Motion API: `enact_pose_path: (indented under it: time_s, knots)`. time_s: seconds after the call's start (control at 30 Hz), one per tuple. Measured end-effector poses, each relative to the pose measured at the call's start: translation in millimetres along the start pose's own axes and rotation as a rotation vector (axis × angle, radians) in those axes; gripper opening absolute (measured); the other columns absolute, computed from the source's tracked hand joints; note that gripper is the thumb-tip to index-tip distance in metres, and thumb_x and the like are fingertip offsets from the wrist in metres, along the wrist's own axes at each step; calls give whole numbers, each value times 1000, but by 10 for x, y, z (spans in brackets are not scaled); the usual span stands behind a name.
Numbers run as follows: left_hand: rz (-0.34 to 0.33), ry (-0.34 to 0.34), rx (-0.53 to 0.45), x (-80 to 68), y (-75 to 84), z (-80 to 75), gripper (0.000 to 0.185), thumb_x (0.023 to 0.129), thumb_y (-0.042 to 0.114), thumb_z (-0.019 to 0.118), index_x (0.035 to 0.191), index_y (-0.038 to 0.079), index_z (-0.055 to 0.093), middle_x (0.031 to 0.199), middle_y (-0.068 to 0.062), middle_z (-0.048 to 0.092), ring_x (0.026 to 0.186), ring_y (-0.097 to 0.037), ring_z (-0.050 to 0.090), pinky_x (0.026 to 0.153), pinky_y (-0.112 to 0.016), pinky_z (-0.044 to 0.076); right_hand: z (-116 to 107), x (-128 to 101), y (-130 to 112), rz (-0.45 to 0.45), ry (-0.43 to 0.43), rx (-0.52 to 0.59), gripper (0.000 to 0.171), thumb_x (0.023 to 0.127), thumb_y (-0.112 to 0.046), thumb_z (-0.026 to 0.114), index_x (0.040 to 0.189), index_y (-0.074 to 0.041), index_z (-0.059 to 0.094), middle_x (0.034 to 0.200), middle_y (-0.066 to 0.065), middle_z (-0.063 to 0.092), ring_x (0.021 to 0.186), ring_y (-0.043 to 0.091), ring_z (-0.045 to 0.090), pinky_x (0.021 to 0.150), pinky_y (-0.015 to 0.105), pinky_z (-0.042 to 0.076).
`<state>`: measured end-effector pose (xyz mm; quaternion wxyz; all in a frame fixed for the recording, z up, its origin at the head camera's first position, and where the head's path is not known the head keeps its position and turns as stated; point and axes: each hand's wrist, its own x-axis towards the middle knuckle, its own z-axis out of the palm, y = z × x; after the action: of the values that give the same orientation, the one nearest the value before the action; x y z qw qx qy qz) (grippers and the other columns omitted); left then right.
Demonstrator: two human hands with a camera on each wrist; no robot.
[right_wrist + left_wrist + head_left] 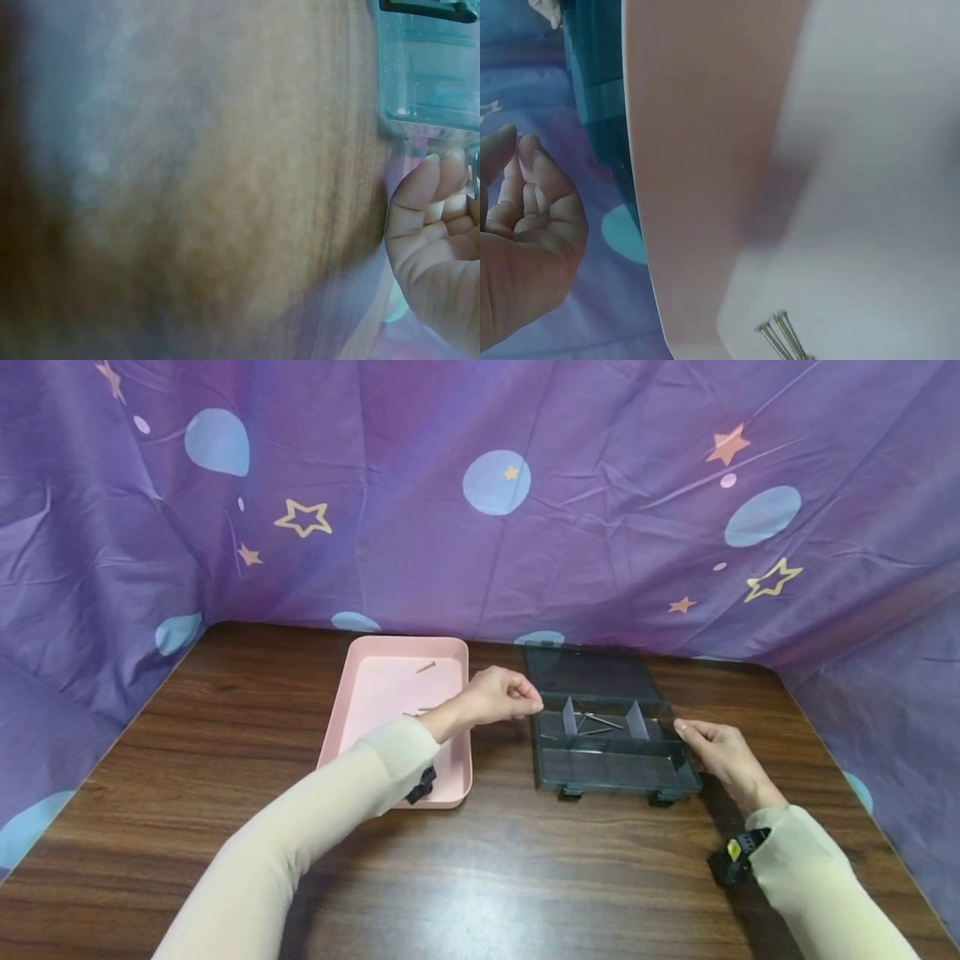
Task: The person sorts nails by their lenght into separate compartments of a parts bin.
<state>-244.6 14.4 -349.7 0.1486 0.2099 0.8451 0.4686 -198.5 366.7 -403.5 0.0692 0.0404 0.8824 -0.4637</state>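
My left hand hovers beside the left edge of a dark translucent organizer box. In the left wrist view, thumb and index fingertips of the left hand meet; I make out nothing between them. On the box's right side, my right hand grips the wall, thumb on the rim. Several screws lie in the middle back compartment. A pink tray sits left of the box, partly covered by my left forearm. One screw lies near its back, and two screws show in the left wrist view.
The box's hinged lid lies back toward the purple patterned cloth behind the wooden table. Two latches face the table's front side. A thin divider stands in the back row.
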Motion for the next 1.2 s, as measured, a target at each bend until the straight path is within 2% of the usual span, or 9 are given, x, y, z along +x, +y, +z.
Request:
enact_pose_path:
  time_s: [0.1, 0.17, 0.3, 0.4, 0.47, 0.63, 0.97, 1.1, 1.2]
  knots:
    - [-5, 16, -60, -33, -43, -64, 16, 85, 14, 68, 96, 2, 69, 84, -12, 71, 71, -15, 65, 68, -22, 53, 3, 0, -13, 10, -5, -20, 65, 99, -41, 40, 134, 14, 38, 133, 30, 45, 84, -16, 49, 70, 16, 49]
    - [-16, 27, -97, -54, -67, -106, 17, 86, 13, 68, 96, 0, 68, 81, -13, 69, 69, -13, 62, 70, -26, 53, 4, 1, -19, 13, -6, -20, 65, 99, -41, 40, 135, 14, 38, 134, 31, 44, 84, -16, 49, 70, 15, 49]
    - [-64, 38, -162, -94, -99, -185, 18, 86, 13, 68, 98, -1, 66, 75, -3, 65, 73, -17, 62, 69, -27, 53, -10, 1, -19, 4, -6, 1, 65, 99, -40, 42, 134, 15, 39, 116, 9, 62, 82, -13, 52, 69, 16, 50]
    - [-98, 45, -180, -117, -125, -240, 18, 86, 13, 67, 99, 0, 66, 73, 1, 63, 79, -21, 63, 70, -24, 53, -21, 3, -19, -6, -9, 24, 65, 98, -40, 43, 133, 16, 39, 100, -13, 63, 80, -12, 53, 68, 17, 50]
    - [-109, 53, -177, -131, -144, -277, 18, 87, 13, 67, 99, 0, 66, 76, -1, 63, 80, -21, 63, 73, -26, 53, -22, 6, -20, -12, -9, 28, 65, 99, -39, 43, 133, 16, 39, 96, -17, 62, 79, -11, 53, 67, 17, 50]
    - [-121, 73, -138, -183, -216, -382, 19, 87, 16, 67, 100, 2, 66, 85, -6, 67, 94, -31, 65, 81, -33, 53, -9, 7, -16, -5, 5, -1, 64, 99, -39, 42, 132, 15, 40, 109, -1, 63, 80, -14, 52, 68, 16, 50]
    - [-157, 97, -117, -306, -472, -611, 20, 89, 14, 64, 102, -1, 65, 96, -14, 67, 97, -35, 64, 86, -41, 51, 10, 13, -2, 8, 3, -38, 64, 99, -40, 40, 134, 13, 39, 133, 28, 45, 82, -17, 48, 69, 15, 49]
    - [-204, 89, -142, -363, -561, -692, 22, 89, 15, 63, 104, -2, 63, 102, -16, 66, 98, -35, 65, 84, -39, 53, 9, 15, -11, 18, 4, -32, 66, 99, -42, 40, 135, 13, 38, 130, 27, 49, 81, -17, 49, 69, 16, 49]
    - [-222, 77, -150, -402, -625, -747, 23, 90, 13, 62, 106, -3, 62, 105, -19, 65, 97, -34, 66, 83, -37, 53, 1, 13, -12, 20, 3, -18, 66, 98, -42, 42, 135, 13, 38, 117, 10, 62, 80, -15, 51, 69, 16, 50]
